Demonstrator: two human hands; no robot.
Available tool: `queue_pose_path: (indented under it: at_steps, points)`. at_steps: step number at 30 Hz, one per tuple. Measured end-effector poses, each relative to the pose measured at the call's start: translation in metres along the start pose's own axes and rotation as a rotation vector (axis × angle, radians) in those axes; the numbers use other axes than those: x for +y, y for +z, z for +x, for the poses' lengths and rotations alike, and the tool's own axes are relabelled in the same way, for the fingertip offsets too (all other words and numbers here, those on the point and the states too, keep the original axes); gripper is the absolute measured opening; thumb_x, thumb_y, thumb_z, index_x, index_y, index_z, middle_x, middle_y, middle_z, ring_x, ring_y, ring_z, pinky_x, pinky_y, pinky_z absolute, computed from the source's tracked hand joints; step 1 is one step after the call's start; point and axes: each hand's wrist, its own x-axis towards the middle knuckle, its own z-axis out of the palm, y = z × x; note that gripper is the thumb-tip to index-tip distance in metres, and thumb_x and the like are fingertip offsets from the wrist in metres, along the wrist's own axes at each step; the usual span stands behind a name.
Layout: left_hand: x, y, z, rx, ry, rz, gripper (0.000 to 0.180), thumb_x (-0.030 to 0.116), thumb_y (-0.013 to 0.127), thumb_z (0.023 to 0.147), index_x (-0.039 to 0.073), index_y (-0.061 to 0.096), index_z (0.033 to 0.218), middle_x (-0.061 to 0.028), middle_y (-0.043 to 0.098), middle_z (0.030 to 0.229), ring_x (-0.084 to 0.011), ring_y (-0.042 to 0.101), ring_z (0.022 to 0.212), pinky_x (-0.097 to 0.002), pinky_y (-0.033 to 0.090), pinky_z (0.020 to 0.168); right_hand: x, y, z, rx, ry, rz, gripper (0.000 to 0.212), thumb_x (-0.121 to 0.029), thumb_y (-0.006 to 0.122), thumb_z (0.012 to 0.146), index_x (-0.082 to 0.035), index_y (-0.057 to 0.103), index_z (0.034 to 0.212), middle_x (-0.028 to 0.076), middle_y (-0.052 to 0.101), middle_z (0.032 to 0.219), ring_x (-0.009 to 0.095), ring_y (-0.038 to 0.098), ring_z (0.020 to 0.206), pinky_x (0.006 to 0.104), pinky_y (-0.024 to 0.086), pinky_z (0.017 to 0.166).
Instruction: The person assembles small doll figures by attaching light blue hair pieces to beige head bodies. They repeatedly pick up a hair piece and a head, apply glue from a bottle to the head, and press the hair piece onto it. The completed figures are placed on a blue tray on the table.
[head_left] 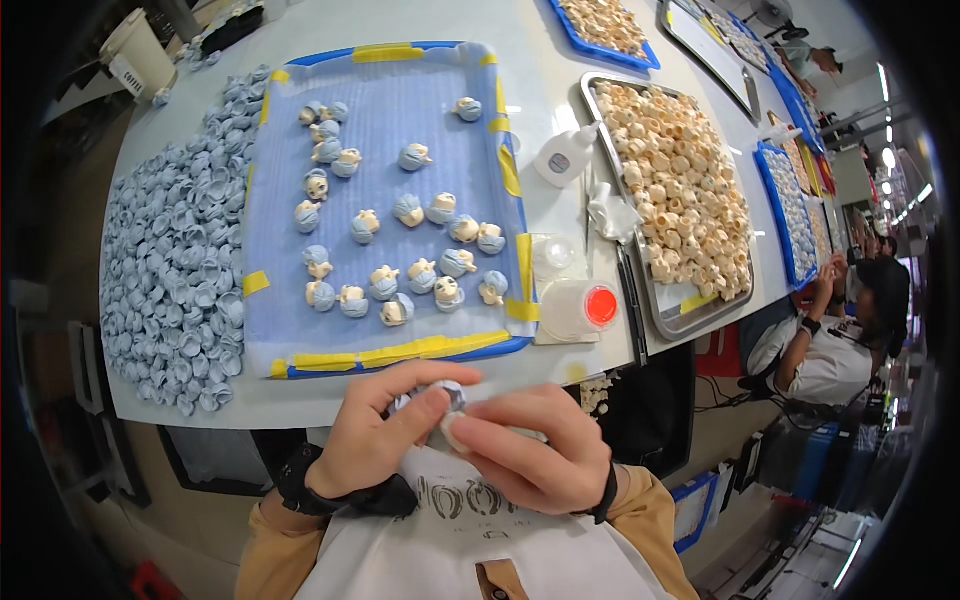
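Close to my body, just off the table's front edge, my left hand is closed around a blue-grey cup-shaped hair piece. My right hand pinches a small cream doll-head piece against it, partly hidden by the fingers. Beyond my hands lies a tray lined with pale blue sheet and yellow tape. Several small doll heads with blue hair are scattered on it. A large heap of loose blue hair pieces covers the table on the left.
At right, a metal tray holds many cream head pieces. Between the trays stand a white squeeze bottle, a red-topped container and a dark slim tool. Another person sits at far right. A white bucket stands far left.
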Motion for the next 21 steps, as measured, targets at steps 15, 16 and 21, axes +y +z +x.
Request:
queue_pose_path:
  at_steps: [15, 16, 21]
  points:
    - [-0.009, -0.006, -0.004, -0.205, 0.137, 0.112, 0.027, 0.017, 0.052, 0.084, -0.002, 0.054, 0.105, -0.0059, 0.058, 0.089, -0.0106, 0.053, 0.075, -0.0226, 0.042, 0.065, 0.007, -0.005, -0.009, 0.010, 0.149, 0.143, 0.037, 0.000, 0.072, 0.062, -0.001, 0.062, 0.098, 0.009, 0.058, 0.082, 0.021, 0.056, 0.068, 0.0275, 0.045, 0.057]
    - [-0.009, -0.004, -0.004, -0.200, 0.132, 0.090, 0.027, 0.020, 0.049, 0.085, -0.001, 0.055, 0.101, -0.0059, 0.058, 0.086, -0.0100, 0.053, 0.072, -0.0220, 0.042, 0.062, 0.007, -0.006, -0.009, 0.005, 0.143, 0.136, 0.037, 0.001, 0.072, 0.062, -0.001, 0.062, 0.098, 0.009, 0.058, 0.082, 0.021, 0.056, 0.067, 0.0274, 0.045, 0.057]
    - [-0.017, -0.008, -0.003, -0.179, -0.048, -0.078, 0.037, 0.033, 0.038, 0.089, 0.000, 0.054, 0.091, -0.0053, 0.056, 0.074, -0.0068, 0.046, 0.056, -0.0189, 0.037, 0.049, 0.008, -0.047, -0.016, 0.205, 0.072, -0.186, 0.042, 0.007, 0.067, 0.052, -0.003, 0.064, 0.093, 0.008, 0.060, 0.078, 0.019, 0.055, 0.063, 0.0271, 0.043, 0.057]
